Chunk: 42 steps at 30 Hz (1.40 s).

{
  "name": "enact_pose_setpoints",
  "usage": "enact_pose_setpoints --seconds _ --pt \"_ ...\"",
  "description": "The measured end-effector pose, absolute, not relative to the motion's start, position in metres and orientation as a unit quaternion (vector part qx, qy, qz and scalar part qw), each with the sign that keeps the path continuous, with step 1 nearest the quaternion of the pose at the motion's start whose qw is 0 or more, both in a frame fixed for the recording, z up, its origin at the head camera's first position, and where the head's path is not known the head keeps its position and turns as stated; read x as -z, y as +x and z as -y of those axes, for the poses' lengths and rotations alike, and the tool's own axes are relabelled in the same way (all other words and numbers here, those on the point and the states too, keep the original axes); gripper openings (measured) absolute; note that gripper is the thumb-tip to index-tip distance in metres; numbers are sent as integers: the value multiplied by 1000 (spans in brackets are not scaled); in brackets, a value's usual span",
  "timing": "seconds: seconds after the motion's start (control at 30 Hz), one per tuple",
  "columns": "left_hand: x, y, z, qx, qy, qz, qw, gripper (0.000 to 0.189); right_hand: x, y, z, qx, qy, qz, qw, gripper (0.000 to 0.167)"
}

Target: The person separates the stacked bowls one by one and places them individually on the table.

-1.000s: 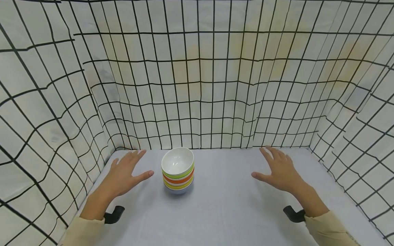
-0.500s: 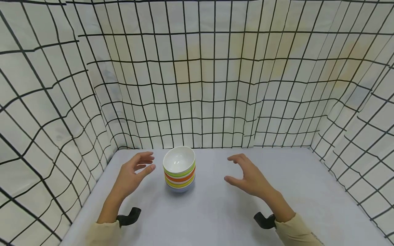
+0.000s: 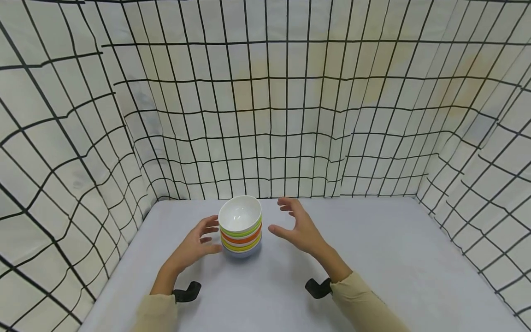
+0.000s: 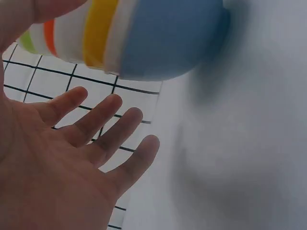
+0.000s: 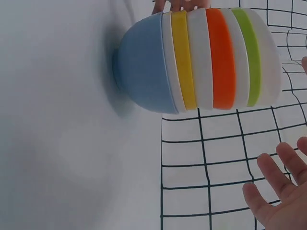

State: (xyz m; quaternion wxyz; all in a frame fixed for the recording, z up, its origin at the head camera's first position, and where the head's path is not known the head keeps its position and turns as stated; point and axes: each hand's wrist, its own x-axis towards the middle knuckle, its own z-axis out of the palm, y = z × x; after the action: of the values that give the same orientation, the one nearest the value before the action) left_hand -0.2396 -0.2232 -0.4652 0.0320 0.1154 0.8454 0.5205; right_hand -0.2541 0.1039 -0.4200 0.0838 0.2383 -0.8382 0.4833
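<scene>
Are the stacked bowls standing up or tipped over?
Upright: in the head view, the stack of bowls rests on the table, the blue bowl at the bottom and the white top bowl opening upward.

pale tabletop below white walls gridded with black lines, back and sides

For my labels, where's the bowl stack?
Head view: the bowl stack stands on the table just left of centre, between left hand and right hand.

Both hands (fingers parted, loosely bent) hover, palms inward.
</scene>
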Motion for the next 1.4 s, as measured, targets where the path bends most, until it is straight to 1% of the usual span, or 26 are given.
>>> enact_pose_setpoints --seconds 0.1,0.23,0.4,0.63,0.73,1.03,1.4 --pt "477 -246 219 -511 112 -849 73 99 423 -260 -93 -495 237 833 64 83" --pt "489 -251 213 -505 115 -851 94 104 425 -267 -80 -499 243 832 26 93" --pt "498 -256 207 -502 116 -852 91 105 425 -274 -65 -501 251 828 -17 102" --pt "507 -257 203 -497 145 -852 77 102 424 -277 -48 -501 249 828 -49 113" --pt "510 -257 201 -501 137 -851 77 103 424 -278 -43 -506 246 825 -60 117" --pt "514 -257 202 -500 123 -854 72 103 426 -280 -32 -522 249 813 -65 120" --pt "513 -259 200 -503 133 -851 73 103 428 -283 -32 -531 243 809 -65 115"
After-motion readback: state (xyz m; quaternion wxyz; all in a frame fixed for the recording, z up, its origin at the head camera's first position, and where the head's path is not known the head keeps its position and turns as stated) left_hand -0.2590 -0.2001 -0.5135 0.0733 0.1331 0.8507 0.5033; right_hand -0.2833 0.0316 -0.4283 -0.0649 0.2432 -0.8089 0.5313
